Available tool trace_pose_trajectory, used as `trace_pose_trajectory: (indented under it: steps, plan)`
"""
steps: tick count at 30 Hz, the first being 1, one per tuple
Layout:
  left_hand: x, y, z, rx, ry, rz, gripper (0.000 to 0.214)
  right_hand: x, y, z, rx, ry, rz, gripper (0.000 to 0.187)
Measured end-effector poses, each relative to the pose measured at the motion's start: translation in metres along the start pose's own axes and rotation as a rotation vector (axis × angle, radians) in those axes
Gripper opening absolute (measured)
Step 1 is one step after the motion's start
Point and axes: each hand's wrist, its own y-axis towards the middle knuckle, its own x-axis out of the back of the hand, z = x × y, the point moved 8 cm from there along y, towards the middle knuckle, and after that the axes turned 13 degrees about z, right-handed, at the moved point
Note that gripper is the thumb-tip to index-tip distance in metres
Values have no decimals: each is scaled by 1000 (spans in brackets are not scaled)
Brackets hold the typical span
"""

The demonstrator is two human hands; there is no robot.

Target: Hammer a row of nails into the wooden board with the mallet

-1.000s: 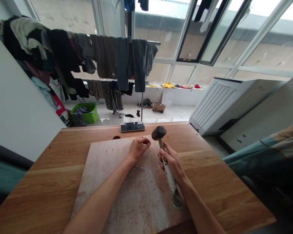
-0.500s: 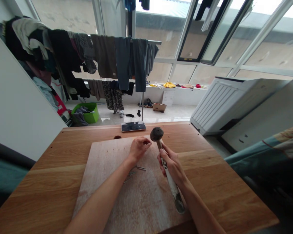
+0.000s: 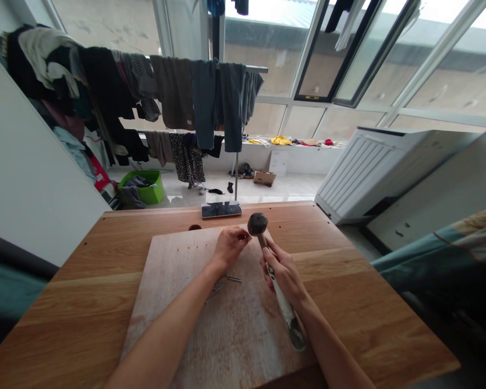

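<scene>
My right hand (image 3: 282,270) is wrapped around the worn, white-stained handle of a hammer (image 3: 282,300). Its dark rounded head is raised just right of my left fingertips. My left hand (image 3: 231,246) is closed in a pinch close to the far edge of a pale wooden board (image 3: 162,302); whatever the fingertips hold is hidden. Several loose nails (image 3: 234,279) lie on the board beside my left wrist, some partly behind the forearm. A row of small dark marks (image 3: 188,248) runs along the board's far left part.
Under the board is a wooden table (image 3: 348,302). A phone (image 3: 221,209) rests at its far edge, near a small dark round object (image 3: 195,227). Beyond stand a clothes rack with hanging trousers (image 3: 204,102), a green basin (image 3: 156,189) and a white ribbed appliance (image 3: 356,167).
The hammer head has shifted slightly left and down, closer to my left fingertips. My left hand keeps its place and its pinch.
</scene>
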Motion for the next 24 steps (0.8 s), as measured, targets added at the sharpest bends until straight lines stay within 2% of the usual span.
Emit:
trace_pose_trajectory:
  steps: [4, 9, 14, 24]
  plan:
    - [1, -1, 1, 13, 14, -12, 5, 2, -1, 1, 34, 51, -39, 61]
    - [0, 0, 1, 5, 3, -5, 8, -1, 0, 1, 11, 23, -6, 62]
    - [-1, 0, 4, 31, 0, -3, 5, 4, -1, 0, 43, 68, -42, 62]
    - [-1, 0, 3, 20, -16, -1, 6, 1, 0, -1, 31, 49, -7, 60]
